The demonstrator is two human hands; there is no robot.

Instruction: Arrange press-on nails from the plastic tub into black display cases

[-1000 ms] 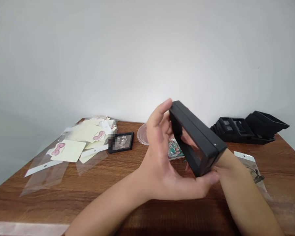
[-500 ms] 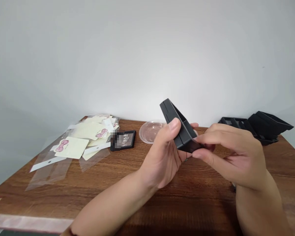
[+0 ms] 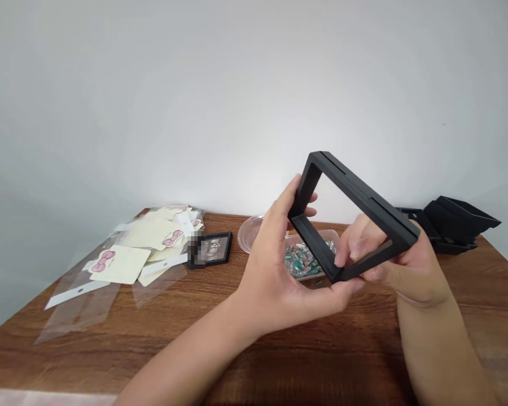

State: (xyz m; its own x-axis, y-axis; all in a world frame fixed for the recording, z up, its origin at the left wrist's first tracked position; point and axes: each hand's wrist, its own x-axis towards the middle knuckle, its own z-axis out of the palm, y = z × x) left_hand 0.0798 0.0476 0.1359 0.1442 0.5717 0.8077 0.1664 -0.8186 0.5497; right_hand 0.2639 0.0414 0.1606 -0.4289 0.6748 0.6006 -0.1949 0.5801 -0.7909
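Observation:
A black square frame is held up tilted above the table, and the wall shows through its opening. My left hand grips its left side and lower corner, fingers behind the left bar and thumb along the bottom. At the right lower side, my right hand holds the frame, with some fingertips seen through the opening. Behind my left hand sits a clear tray of green and clear shiny pieces, partly covered by hand and frame.
Cream cards with pink bows and clear bags lie at the left. Beside them is a small black frame, then a round clear lid. Black frames and boxes are stacked at the back right.
The black frame has turned from edge-on to show its opening and has risen slightly to the right. My left thumb has moved to its bottom edge. The tray of shiny pieces has come into view.

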